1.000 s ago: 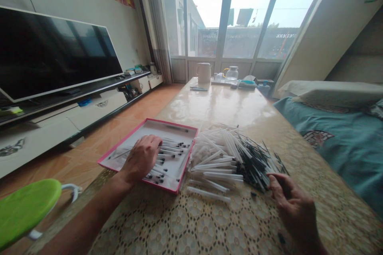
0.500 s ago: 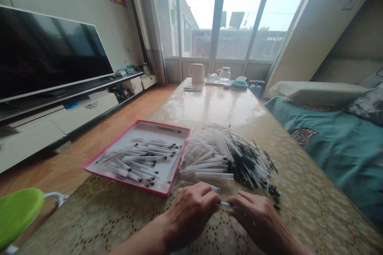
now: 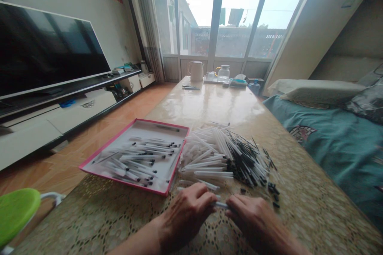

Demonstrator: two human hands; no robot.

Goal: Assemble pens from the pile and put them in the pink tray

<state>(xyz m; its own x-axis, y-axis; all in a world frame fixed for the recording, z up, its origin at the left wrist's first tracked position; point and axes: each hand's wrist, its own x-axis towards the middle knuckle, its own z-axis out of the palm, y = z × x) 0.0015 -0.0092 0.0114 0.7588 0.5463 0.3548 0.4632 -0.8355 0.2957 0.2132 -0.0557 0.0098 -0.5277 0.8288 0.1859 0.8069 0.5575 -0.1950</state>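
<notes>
Our left hand and right hand pinch a white tube, fingers nearly closed; bare tabletop lies beyond the pile.

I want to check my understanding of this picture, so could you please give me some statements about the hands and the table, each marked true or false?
1. The left hand and right hand hold a slim white piece between them. True.
2. A pink-rimmed tray lies left of the loose white tubes. True.
3. The tray is empty. False: white tubes with black ends lie in it.
4. The dark rods are left of the tray. False: the dark rods are right of it.
</notes>
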